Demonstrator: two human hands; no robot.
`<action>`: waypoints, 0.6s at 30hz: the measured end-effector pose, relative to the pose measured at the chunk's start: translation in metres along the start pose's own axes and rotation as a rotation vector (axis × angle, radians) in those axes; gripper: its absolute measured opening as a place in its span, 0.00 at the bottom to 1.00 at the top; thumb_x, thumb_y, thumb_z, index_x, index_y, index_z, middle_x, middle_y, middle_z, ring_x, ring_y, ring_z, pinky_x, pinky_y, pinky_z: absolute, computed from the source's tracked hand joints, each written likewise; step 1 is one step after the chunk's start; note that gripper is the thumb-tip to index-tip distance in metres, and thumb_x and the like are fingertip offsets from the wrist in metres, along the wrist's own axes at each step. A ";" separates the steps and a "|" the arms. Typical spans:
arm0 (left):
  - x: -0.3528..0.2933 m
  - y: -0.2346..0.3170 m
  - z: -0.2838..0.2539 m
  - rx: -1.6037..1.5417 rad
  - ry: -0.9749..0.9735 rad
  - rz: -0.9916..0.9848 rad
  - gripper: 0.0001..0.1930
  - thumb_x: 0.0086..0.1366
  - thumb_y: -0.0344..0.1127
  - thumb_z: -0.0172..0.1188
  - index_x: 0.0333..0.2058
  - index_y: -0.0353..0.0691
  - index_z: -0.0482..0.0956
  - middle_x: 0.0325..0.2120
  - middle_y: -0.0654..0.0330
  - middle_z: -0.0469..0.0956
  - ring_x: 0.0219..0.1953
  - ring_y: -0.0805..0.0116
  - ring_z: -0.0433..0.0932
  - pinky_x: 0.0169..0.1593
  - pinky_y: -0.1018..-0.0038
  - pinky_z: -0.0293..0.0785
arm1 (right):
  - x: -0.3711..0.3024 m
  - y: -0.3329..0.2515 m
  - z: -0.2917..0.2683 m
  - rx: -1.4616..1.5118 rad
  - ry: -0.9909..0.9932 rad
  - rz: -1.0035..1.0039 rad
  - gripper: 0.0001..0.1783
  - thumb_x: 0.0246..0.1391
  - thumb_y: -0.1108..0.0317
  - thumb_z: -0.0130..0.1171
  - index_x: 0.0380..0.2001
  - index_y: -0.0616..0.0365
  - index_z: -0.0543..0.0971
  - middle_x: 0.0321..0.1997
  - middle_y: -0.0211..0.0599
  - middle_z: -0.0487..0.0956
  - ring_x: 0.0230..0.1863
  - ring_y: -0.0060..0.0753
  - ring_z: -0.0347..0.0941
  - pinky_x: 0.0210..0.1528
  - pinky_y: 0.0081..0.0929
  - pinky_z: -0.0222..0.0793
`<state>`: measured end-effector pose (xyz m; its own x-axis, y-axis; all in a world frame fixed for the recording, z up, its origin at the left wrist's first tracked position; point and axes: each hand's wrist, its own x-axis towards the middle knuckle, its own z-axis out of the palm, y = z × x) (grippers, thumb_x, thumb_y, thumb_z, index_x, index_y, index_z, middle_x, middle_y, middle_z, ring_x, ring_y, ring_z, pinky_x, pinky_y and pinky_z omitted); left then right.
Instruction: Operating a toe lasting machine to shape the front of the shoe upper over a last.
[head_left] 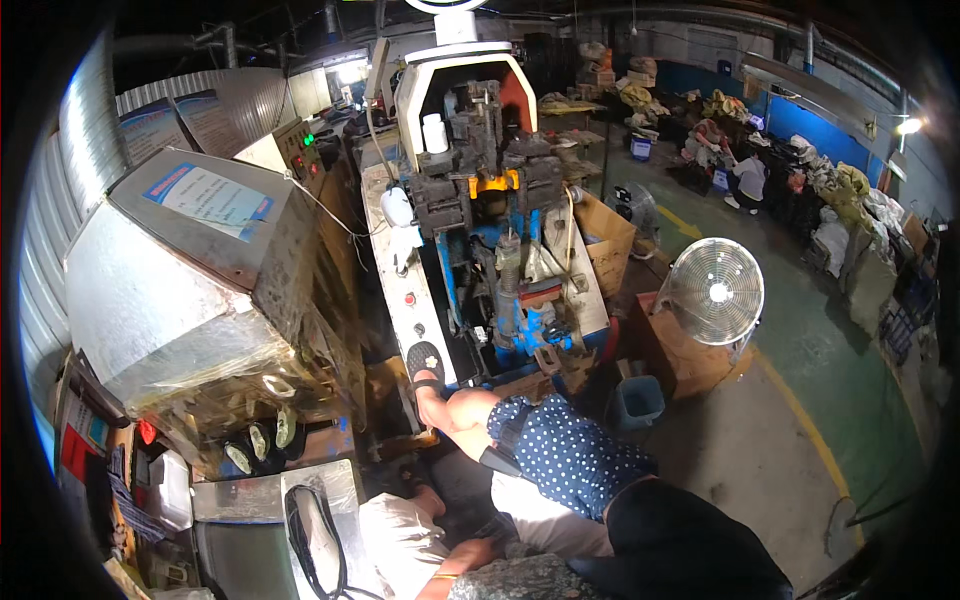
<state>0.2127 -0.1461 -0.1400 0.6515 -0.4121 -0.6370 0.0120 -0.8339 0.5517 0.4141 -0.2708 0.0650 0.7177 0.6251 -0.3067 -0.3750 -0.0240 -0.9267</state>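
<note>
My right arm, in a navy sleeve with white dots (575,450), reaches forward to the near end of the machine. At its end my right hand (462,410) is closed at a black, dotted shoe (424,360) with a pale spot on it. That shoe lies over the white edge of the machine frame (400,290). Low in the view, my left hand (475,553) is over my lap beside pale trousers (400,530); its fingers are mostly hidden. Left of it, a black-edged shoe with a pale insole (318,540) rests on a grey bench (240,505).
The blue and black machine (505,250) stands ahead. To the left is a big metal housing (170,280), with several shoe-shaped pieces (260,440) below it. A round fan (715,290), a cardboard box (685,350) and a bucket (640,400) stand right. Farther off, a person (748,180) crouches by piled sacks.
</note>
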 end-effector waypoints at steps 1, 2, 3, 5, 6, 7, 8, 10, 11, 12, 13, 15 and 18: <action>-0.004 0.007 -0.006 0.008 -0.027 -0.027 0.24 0.69 0.55 0.46 0.59 0.52 0.71 0.55 0.45 0.74 0.57 0.45 0.73 0.59 0.58 0.69 | -0.001 -0.004 0.002 0.052 -0.007 0.001 0.06 0.63 0.76 0.43 0.42 0.64 0.67 0.37 0.39 0.69 0.44 0.32 0.70 0.51 0.28 0.71; -0.005 0.010 -0.010 0.016 -0.050 -0.055 0.26 0.69 0.58 0.43 0.63 0.59 0.68 0.56 0.46 0.74 0.58 0.44 0.72 0.60 0.58 0.69 | 0.002 -0.010 0.007 0.102 -0.015 -0.001 0.06 0.62 0.77 0.44 0.42 0.64 0.67 0.38 0.39 0.69 0.45 0.32 0.70 0.52 0.28 0.71; -0.004 0.008 -0.009 0.023 -0.057 -0.048 0.26 0.69 0.58 0.43 0.63 0.59 0.68 0.56 0.46 0.74 0.58 0.44 0.72 0.60 0.58 0.69 | 0.005 -0.015 0.012 0.153 -0.023 -0.004 0.05 0.62 0.77 0.44 0.41 0.64 0.67 0.38 0.39 0.69 0.46 0.32 0.70 0.53 0.28 0.72; -0.005 0.000 -0.003 0.026 0.011 -0.015 0.27 0.68 0.57 0.45 0.64 0.60 0.66 0.55 0.44 0.74 0.58 0.44 0.73 0.60 0.58 0.69 | 0.003 -0.018 0.013 0.202 -0.029 -0.010 0.05 0.62 0.77 0.44 0.40 0.65 0.67 0.39 0.39 0.69 0.47 0.31 0.70 0.54 0.28 0.72; -0.002 -0.008 0.002 0.029 0.008 -0.010 0.27 0.68 0.57 0.45 0.64 0.60 0.66 0.55 0.44 0.74 0.58 0.44 0.73 0.60 0.58 0.69 | 0.004 -0.017 0.012 0.393 -0.047 0.043 0.05 0.61 0.78 0.44 0.40 0.65 0.67 0.39 0.39 0.69 0.47 0.32 0.70 0.54 0.27 0.72; 0.001 -0.016 0.004 0.021 -0.001 0.002 0.28 0.68 0.56 0.46 0.64 0.60 0.66 0.55 0.43 0.74 0.58 0.43 0.72 0.60 0.57 0.69 | 0.005 -0.017 0.012 0.583 -0.066 0.096 0.06 0.60 0.79 0.44 0.40 0.66 0.67 0.39 0.39 0.69 0.47 0.32 0.71 0.54 0.26 0.72; 0.004 -0.021 0.006 0.010 -0.006 0.011 0.28 0.67 0.55 0.46 0.65 0.60 0.65 0.55 0.43 0.74 0.58 0.43 0.72 0.60 0.57 0.68 | 0.006 -0.016 0.012 0.771 -0.089 0.150 0.07 0.58 0.80 0.43 0.40 0.66 0.67 0.39 0.39 0.69 0.48 0.32 0.71 0.54 0.25 0.72; -0.008 0.009 -0.008 -0.037 -0.024 -0.066 0.27 0.68 0.54 0.46 0.65 0.59 0.65 0.55 0.42 0.74 0.58 0.43 0.72 0.60 0.57 0.68 | 0.004 -0.011 -0.001 1.157 -0.114 0.242 0.08 0.56 0.82 0.43 0.40 0.68 0.68 0.39 0.40 0.70 0.48 0.32 0.72 0.54 0.24 0.72; -0.012 0.021 -0.016 -0.087 -0.031 -0.153 0.27 0.68 0.53 0.45 0.65 0.59 0.66 0.55 0.42 0.74 0.59 0.43 0.72 0.60 0.57 0.68 | 0.003 -0.011 -0.005 1.348 -0.131 0.280 0.09 0.55 0.82 0.43 0.40 0.68 0.68 0.40 0.40 0.70 0.49 0.32 0.72 0.54 0.23 0.72; -0.003 0.015 -0.011 -0.077 -0.034 -0.141 0.27 0.68 0.53 0.45 0.65 0.59 0.66 0.55 0.42 0.74 0.59 0.43 0.72 0.60 0.57 0.68 | 0.001 -0.011 -0.009 1.539 -0.151 0.316 0.10 0.54 0.83 0.43 0.40 0.69 0.68 0.40 0.41 0.70 0.49 0.32 0.73 0.54 0.22 0.72; 0.000 0.003 0.000 -0.015 0.010 -0.107 0.26 0.69 0.52 0.45 0.64 0.56 0.67 0.55 0.42 0.74 0.59 0.43 0.71 0.60 0.56 0.68 | 0.005 -0.010 -0.003 1.720 -0.192 0.382 0.11 0.53 0.84 0.43 0.40 0.70 0.68 0.40 0.41 0.70 0.49 0.33 0.73 0.54 0.22 0.72; 0.006 -0.007 0.007 0.050 0.052 -0.066 0.26 0.69 0.52 0.44 0.63 0.54 0.68 0.55 0.43 0.74 0.59 0.43 0.71 0.60 0.56 0.68 | 0.008 -0.008 0.000 2.087 -0.256 0.501 0.12 0.50 0.86 0.43 0.40 0.71 0.68 0.40 0.41 0.71 0.50 0.33 0.74 0.54 0.20 0.73; 0.008 0.001 0.002 0.068 0.010 -0.047 0.23 0.70 0.46 0.47 0.61 0.51 0.70 0.55 0.43 0.75 0.58 0.46 0.73 0.59 0.60 0.70 | 0.037 0.027 -0.016 2.199 -0.176 0.513 0.10 0.55 0.82 0.42 0.40 0.70 0.69 0.40 0.42 0.71 0.49 0.35 0.74 0.55 0.25 0.73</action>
<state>0.2163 -0.1508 -0.1456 0.6591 -0.3681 -0.6558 -0.0080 -0.8754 0.4833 0.4401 -0.2612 0.0255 0.3847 0.8932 -0.2329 -0.3988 0.3884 0.8307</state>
